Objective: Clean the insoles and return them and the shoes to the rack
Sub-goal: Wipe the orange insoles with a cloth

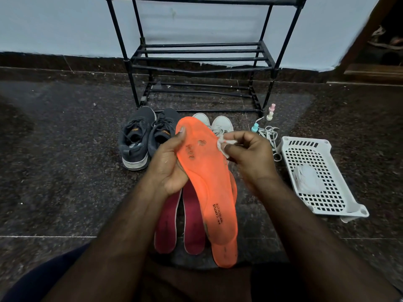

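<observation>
A person seated on the dark speckled floor holds an orange insole up in front of a black metal shoe rack that stands against the pale wall. The left hand has its grip closed round the insole's left edge, thumb pressed on the toe end and fingers curled behind it. The right hand pinches a small white wipe between thumb and fingers, its grip tight on the wipe, which touches the insole's right edge near the forefoot. Dark smudges mark the insole's upper half, and black printed lettering runs along its heel end.

A second orange insole lies on the floor beneath the raised one, its heel showing below it. Just left of it, two dark red insoles lie side by side on the floor. A pair of dark grey sneakers sits at the foot of the rack, toes pointing toward it, and a pair of white sneakers sits just to their right, partly hidden behind the raised insole. Near the rack's right leg lie loose white laces and small pastel bottles. A white perforated plastic basket rests on the floor to the right, holding a crumpled clear bag.
</observation>
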The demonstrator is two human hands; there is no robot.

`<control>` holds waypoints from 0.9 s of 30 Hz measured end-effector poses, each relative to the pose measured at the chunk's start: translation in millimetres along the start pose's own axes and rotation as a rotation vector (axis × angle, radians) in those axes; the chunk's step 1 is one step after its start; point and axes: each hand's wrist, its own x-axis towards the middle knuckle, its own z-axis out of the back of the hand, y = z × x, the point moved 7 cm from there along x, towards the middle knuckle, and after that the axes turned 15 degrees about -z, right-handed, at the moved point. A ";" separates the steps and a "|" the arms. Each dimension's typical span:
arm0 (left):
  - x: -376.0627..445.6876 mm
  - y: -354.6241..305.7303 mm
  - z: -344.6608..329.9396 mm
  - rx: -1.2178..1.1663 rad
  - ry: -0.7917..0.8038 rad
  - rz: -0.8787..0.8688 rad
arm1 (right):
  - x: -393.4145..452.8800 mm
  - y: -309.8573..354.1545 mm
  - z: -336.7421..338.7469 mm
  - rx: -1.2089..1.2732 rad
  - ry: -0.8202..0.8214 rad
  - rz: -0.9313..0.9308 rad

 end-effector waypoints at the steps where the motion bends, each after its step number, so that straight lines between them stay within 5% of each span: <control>1: -2.6 3.2 -1.6 -0.009 0.030 0.009 | 1.5 -0.3 2.3 0.066 -0.026 -0.020; 5: -17.4 35.0 -8.1 -0.023 0.108 0.140 | 8.0 -5.3 7.3 0.243 -0.078 -0.087; 11: -17.9 45.1 -7.8 -0.067 0.109 0.187 | 5.4 6.4 19.8 0.049 -0.074 -0.016; 17: -14.5 49.3 -2.8 -0.084 0.146 0.219 | 1.0 17.2 19.2 -0.089 0.038 -0.021; 21: -12.6 47.9 0.2 -0.092 0.135 0.210 | -5.6 18.7 10.5 0.047 0.175 -0.123; 27: -17.0 54.4 -4.0 -0.081 0.157 0.258 | -9.2 20.4 -0.8 -0.488 0.012 0.210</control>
